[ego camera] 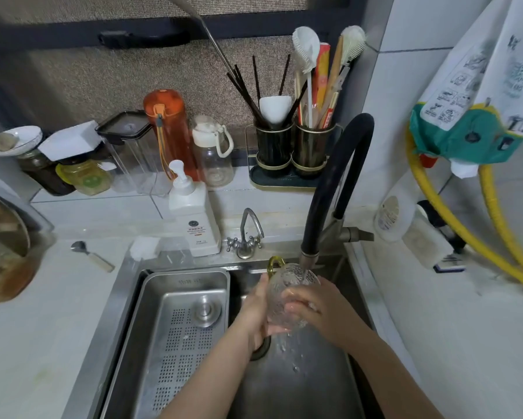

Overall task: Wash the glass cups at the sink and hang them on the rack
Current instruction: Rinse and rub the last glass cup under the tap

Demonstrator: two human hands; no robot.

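Observation:
A clear textured glass cup with a gold handle is held over the steel sink, right under the spout of the black faucet. Water runs from the spout onto the cup and drips off below it. My left hand grips the cup from the left and underneath. My right hand holds it from the right, fingers pressed against the glass. No rack for hanging cups is in view.
A perforated steel drain tray fills the sink's left half. Behind the sink stand a white pump soap bottle, a small chrome tap, bottles, jars and a utensil holder. A spoon lies on the left counter. Yellow hoses hang at right.

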